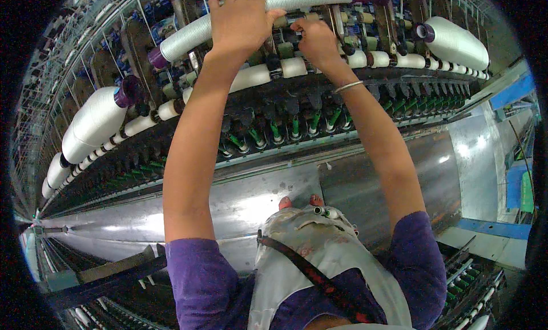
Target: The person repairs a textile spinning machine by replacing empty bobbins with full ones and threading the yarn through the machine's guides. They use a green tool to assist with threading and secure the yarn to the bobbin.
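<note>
Roving bobbin (228,21): white wound fibre, matt, finely ribbed; purple plastic tube end, slightly glossy. Left hand (240,21) lies on it. Small bobbins (251,76) in the row: white yarn, matt, soft-looking. Machine front panel (257,198): sheet metal, smooth, bright glare patches. Spindle parts (294,127): green plastic, glossy. Bangle (348,86) at right wrist: thin, shiny metal. Apron (325,250): pale cloth, matt, stained. Sleeves (194,273): purple cloth.

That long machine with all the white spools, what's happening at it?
A person stands at a spinning frame, both arms raised. The left hand lies over a long white roving bobbin hanging along the top. The right hand pinches at small parts just above the row of white rollers. Whether it holds thread is too small to tell.
</note>
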Tool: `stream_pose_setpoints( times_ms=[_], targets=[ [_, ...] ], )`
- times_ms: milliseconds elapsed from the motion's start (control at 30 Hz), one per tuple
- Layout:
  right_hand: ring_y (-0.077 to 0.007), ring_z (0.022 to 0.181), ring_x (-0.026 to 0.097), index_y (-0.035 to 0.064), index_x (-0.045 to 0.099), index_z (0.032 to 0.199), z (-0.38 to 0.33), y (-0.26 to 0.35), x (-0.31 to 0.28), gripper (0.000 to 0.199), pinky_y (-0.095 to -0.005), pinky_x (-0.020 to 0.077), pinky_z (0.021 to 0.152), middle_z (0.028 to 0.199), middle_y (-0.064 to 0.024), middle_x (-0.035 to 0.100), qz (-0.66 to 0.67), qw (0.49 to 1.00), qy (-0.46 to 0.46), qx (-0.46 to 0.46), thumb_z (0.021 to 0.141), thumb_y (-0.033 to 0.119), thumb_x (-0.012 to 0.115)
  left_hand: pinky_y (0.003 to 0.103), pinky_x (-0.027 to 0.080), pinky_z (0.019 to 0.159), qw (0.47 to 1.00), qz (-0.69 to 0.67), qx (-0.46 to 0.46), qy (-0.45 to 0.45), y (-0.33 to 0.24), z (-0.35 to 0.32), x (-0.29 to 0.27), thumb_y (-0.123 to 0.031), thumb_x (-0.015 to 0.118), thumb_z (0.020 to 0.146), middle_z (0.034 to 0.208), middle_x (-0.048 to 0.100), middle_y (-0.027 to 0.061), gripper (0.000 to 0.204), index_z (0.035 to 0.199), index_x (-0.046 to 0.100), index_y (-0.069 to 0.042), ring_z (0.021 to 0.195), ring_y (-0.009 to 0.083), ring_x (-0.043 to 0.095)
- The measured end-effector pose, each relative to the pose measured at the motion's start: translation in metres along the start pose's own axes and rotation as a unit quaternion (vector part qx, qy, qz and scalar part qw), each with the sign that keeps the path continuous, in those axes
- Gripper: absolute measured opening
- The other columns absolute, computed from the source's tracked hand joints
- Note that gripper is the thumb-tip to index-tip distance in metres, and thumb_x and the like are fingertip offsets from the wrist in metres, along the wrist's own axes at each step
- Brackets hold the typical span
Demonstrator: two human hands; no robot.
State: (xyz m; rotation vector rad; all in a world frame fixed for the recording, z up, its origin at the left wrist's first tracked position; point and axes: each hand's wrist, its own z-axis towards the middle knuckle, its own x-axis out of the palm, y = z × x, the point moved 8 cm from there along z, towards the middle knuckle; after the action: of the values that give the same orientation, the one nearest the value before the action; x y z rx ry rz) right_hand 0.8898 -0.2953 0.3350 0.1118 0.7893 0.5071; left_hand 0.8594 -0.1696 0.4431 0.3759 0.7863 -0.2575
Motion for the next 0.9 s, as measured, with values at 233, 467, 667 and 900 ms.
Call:
stream_pose_setpoints(
  times_ms=[233, 467, 667, 900],
  targets=[
    [-0.0348, 0.096, 0.061, 0.0049, 0.054, 0.106, 0.006, 0.005, 0.033, 0.033, -0.0452, 0.0473, 0.081, 0.091, -0.0146, 0.067, -0.06, 0.985, 0.136, 0.091, 0.074, 0.008, 0.061, 0.049, 0.039, 0.093, 0.999, -0.003, 0.02, -0.03, -0.001, -0.001, 0.001, -0.04, 0.063, 0.087, 0.106, 0.059, 0.0117, 0.042, 0.107, 0.058, -0.004, 0.101, 0.0305, 0.056],
    [-0.0451, 0.091, 0.062, 0.0014, 0.055, 0.107, 0.005, -0.002, 0.034, 0.031, -0.0539, 0.0494, 0.082, 0.094, -0.026, 0.064, 0.056, 0.987, 0.138, 0.056, 0.079, 0.014, 0.059, 0.05, 0.035, 0.091, 0.995, -0.003, 0.028, -0.093, 0.001, -0.005, 0.004, -0.046, 0.063, 0.081, 0.101, 0.061, 0.0084, 0.043, 0.103, 0.06, -0.008, 0.099, 0.0289, 0.058],
    [-0.0356, 0.087, 0.065, 0.018, 0.067, 0.099, 0.007, 0.007, 0.034, 0.025, -0.0475, 0.0523, 0.08, 0.098, -0.0129, 0.068, 0.086, 0.981, 0.174, 0.002, 0.076, 0.013, 0.06, 0.049, 0.034, 0.093, 0.995, -0.005, 0.029, -0.1, 0.0, -0.006, -0.002, -0.043, 0.066, 0.081, 0.1, 0.061, 0.0087, 0.042, 0.103, 0.06, -0.007, 0.1, 0.0292, 0.057],
    [-0.0363, 0.09, 0.065, 0.0159, 0.068, 0.104, 0.01, 0.005, 0.042, 0.031, -0.047, 0.0511, 0.085, 0.101, -0.0163, 0.067, 0.001, 0.965, 0.256, 0.053, 0.074, 0.014, 0.059, 0.049, 0.034, 0.094, 0.997, -0.014, 0.017, -0.07, -0.001, -0.005, 0.0, -0.043, 0.066, 0.08, 0.102, 0.061, 0.0089, 0.044, 0.106, 0.06, -0.007, 0.103, 0.0288, 0.056]
  ],
)
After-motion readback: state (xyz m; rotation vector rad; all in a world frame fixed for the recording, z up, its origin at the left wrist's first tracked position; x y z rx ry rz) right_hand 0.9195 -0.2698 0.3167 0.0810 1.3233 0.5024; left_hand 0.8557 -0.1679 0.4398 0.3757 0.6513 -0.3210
